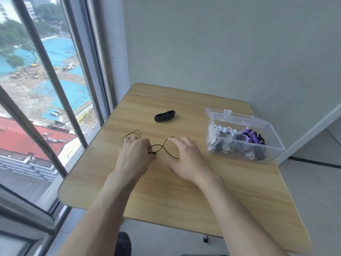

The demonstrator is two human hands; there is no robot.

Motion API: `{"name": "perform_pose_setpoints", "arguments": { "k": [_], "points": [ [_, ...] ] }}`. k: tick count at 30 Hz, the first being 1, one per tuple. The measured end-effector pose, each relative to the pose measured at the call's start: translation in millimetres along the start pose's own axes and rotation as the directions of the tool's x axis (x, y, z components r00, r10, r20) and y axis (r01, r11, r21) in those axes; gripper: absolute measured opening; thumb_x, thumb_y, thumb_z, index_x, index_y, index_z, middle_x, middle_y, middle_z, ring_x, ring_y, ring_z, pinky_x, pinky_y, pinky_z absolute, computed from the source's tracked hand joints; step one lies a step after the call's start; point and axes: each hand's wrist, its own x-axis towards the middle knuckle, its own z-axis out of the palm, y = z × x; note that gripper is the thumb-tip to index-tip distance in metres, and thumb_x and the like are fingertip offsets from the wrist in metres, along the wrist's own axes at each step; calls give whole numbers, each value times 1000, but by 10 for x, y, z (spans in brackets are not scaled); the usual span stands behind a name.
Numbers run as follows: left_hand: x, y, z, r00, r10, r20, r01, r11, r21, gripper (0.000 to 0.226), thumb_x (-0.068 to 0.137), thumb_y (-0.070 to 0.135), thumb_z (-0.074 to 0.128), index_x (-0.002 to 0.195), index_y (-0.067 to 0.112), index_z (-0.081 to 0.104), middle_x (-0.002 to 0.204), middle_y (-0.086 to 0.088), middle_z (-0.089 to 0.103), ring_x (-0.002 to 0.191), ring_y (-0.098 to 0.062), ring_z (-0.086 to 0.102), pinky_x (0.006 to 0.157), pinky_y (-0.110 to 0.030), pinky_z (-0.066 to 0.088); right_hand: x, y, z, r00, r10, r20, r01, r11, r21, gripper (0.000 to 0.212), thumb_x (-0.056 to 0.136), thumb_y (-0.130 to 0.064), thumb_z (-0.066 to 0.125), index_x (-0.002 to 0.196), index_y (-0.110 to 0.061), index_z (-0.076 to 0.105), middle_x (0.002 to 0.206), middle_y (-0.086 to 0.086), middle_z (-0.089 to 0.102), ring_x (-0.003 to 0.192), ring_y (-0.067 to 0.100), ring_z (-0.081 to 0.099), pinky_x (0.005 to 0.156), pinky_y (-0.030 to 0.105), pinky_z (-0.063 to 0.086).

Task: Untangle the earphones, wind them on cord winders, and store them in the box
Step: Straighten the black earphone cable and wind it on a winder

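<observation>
Head view looks down on a light wooden table (166, 196) set beside a window (46, 89). A black earphone cord (162, 147) lies on the tabletop in loose loops between the two hands. The left hand (135, 156) is curled, its fingertips pinching the cord at a small dark lump, perhaps an earbud or knot; a further loop of cord arcs out past its knuckles toward the far side. The right hand (186, 157) rests with its fingers gently bent over the other end of the cord; whether it actually pinches the cord cannot be told, since the fingertips hide the contact.

Farther back on the table, apart from the hands, lies a black cord winder (164, 116). To the right stands a clear plastic box (241, 122), its lid open, holding wound earphones in white, purple and black. The box is near the right hand, not touching it.
</observation>
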Motion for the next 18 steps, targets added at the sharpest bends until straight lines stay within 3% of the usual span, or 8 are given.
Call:
{"name": "perform_pose_setpoints", "arguments": {
  "k": [3, 6, 9, 12, 15, 18],
  "points": [
    [-19, 52, -94, 998, 44, 45, -30, 963, -267, 25, 94, 33, 64, 78, 14, 62, 76, -3, 66, 76, -26, 64, 66, -37, 53, 56, 47, -43, 1000, -2, 14, 1, 997, 76, 58, 89, -41, 68, 143, -29, 48, 121, -1, 58, 116, 19, 48, 100, 37, 43],
    [-67, 156, -179, 987, 125, 101, -55, 855, -515, 26, 99, 33, 57, 82, 14, 62, 63, 3, 68, 52, -14, 59, 47, -25, 45, -14, 68, -100, 1000, -3, -11, 6, 970, 243, 19, 95, -39, 62, 99, -22, 69, 82, -6, 67, 77, 13, 59, 72, 32, 50],
    [-95, 186, -245, 983, 158, 89, -61, 751, -657, 31, 96, 40, 60, 86, 11, 67, 53, 6, 57, 48, -10, 46, 47, -20, 38, -204, 100, -207, 1000, 24, -10, -19, 918, 395, 29, 101, -36, 55, 82, -19, 69, 62, -4, 64, 56, 9, 54, 61, 28, 45],
    [-106, 142, -302, 961, 237, 142, -100, 778, -620, 24, 90, 42, 67, 88, 19, 73, 53, 8, 53, 51, -8, 45, 50, -18, 37, -422, 165, -402, 994, 63, -90, -9, 863, 505, 30, 101, -37, 54, 80, -21, 69, 55, -6, 57, 54, 8, 52, 59, 29, 45],
    [-158, 83, -300, 928, 288, 235, -157, 876, -455, 5, 85, 32, 76, 86, 27, 77, 63, 6, 66, 54, -3, 54, 52, -13, 41, -604, 240, -595, 973, 143, -184, -1, 791, 612, 30, 97, -31, 62, 74, -15, 73, 58, 3, 58, 58, 6, 51, 61, 21, 42],
    [-193, 80, -222, 960, 247, 135, -187, 918, -349, 9, 87, 24, 74, 78, 26, 76, 67, 12, 70, 62, 5, 60, 56, -8, 41, -791, 382, -700, 954, 224, -200, -9, 687, 727, 34, 93, -29, 67, 69, -6, 70, 60, -1, 60, 66, 8, 56, 71, 16, 44]
  ]
}}
